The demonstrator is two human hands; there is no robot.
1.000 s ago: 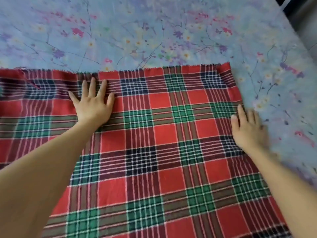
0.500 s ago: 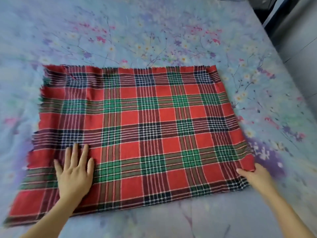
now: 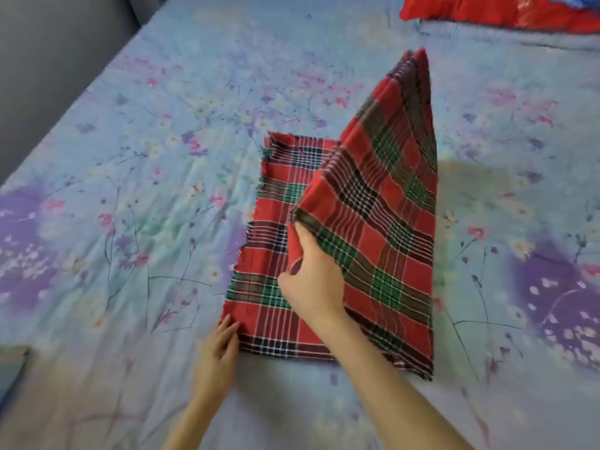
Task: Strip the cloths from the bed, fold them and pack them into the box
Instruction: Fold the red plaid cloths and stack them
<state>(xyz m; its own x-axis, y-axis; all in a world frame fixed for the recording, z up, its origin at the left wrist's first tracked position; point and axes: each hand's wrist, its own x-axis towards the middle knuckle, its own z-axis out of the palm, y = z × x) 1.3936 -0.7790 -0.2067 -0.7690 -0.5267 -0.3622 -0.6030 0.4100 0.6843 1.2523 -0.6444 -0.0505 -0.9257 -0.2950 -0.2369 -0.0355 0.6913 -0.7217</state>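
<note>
A red, green and black plaid cloth [image 3: 383,203] lies on the bed, its right half lifted and swung over toward the left half. My right hand [image 3: 311,280] grips the raised edge of that half above the middle of the cloth. My left hand [image 3: 219,352] rests with straight fingers at the near left corner of the cloth, touching it against the sheet. The far right corner of the cloth stands up in a peak. No box is in view.
The bed is covered by a light blue floral sheet [image 3: 162,157]. A red cloth or pillow [image 3: 503,9] lies at the far right edge. A grey wall or headboard [image 3: 48,60] runs along the left side.
The cloth lay flat and spread out with both hands smoothing it. Now my right hand has picked up the right side and carried it leftward; my left hand has moved to the near left corner.
</note>
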